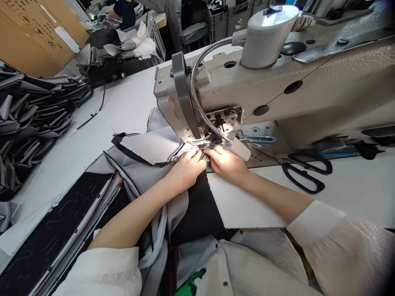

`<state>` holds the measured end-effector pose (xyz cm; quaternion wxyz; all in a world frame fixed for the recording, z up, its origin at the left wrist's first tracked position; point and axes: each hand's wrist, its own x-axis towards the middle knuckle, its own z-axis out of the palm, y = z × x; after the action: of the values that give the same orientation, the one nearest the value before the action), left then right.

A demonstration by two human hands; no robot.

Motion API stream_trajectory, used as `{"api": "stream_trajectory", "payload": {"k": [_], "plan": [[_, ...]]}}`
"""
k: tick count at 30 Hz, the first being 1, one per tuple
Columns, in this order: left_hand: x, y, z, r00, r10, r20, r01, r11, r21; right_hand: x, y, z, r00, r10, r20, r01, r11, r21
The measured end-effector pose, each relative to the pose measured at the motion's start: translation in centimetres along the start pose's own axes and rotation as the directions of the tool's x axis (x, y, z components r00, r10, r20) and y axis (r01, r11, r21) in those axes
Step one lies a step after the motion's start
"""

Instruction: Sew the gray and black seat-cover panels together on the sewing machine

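Note:
My left hand is closed on the edge of a grey fabric piece with black trim, just in front of the needle area of a sewing machine. Beside it, my right hand pinches the same fabric edge, its fingertips almost touching the left ones. The presser foot is partly hidden by a lamp on a metal gooseneck, which lights the spot. The grey fabric spreads leftward and hangs over the table's front edge, over a black panel.
Black-handled scissors and blue tweezers lie right of my hands. Stacked black and grey pieces fill the left side. A cardboard box stands at the back left. Another person's dark sleeve shows behind the white table.

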<state>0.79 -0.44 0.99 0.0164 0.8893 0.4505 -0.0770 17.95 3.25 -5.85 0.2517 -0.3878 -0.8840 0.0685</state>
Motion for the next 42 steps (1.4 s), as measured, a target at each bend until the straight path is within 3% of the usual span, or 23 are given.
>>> {"api": "stream_trajectory", "payload": {"k": [11, 20, 26, 35, 37, 39, 42], "plan": [[0.3, -0.8, -0.4, 0.994, 0.111, -0.005, -0.111, 0.993, -0.051, 1.0, -1.1, -0.6, 0.991, -0.047, 0.122, 0.068, 0.983, -0.173], [0.3, -0.6, -0.4, 0.999, 0.049, 0.020, -0.046, 0.992, -0.120, -1.3, -0.2, -2.1, 0.999, 0.021, 0.027, -0.019, 0.996, -0.086], [0.9, 0.1, -0.8, 0.997, 0.013, 0.072, -0.010, 0.999, -0.052, -1.6, -0.8, -2.9, 0.999, 0.040, 0.014, -0.038, 0.995, -0.095], [1.7, -0.2, 0.0, 0.999, 0.003, -0.047, -0.006, 0.998, -0.062, -1.4, -0.1, -2.9, 0.995, -0.008, 0.102, 0.014, 0.998, -0.060], [1.1, 0.0, -0.1, 0.994, -0.082, -0.074, 0.070, 0.986, -0.149, -1.6, -0.1, -3.0, 0.990, -0.085, 0.115, 0.083, 0.996, 0.022], [-0.2, 0.6, -0.6, 0.973, -0.197, -0.117, 0.160, 0.951, -0.266, -1.6, -0.5, -3.0, 0.949, -0.294, 0.111, 0.274, 0.947, 0.166], [-2.8, 1.8, -1.6, 0.955, -0.234, -0.183, 0.163, 0.928, -0.335, -1.1, -2.4, -1.7, 0.775, -0.626, 0.084, 0.568, 0.750, 0.339]]}}
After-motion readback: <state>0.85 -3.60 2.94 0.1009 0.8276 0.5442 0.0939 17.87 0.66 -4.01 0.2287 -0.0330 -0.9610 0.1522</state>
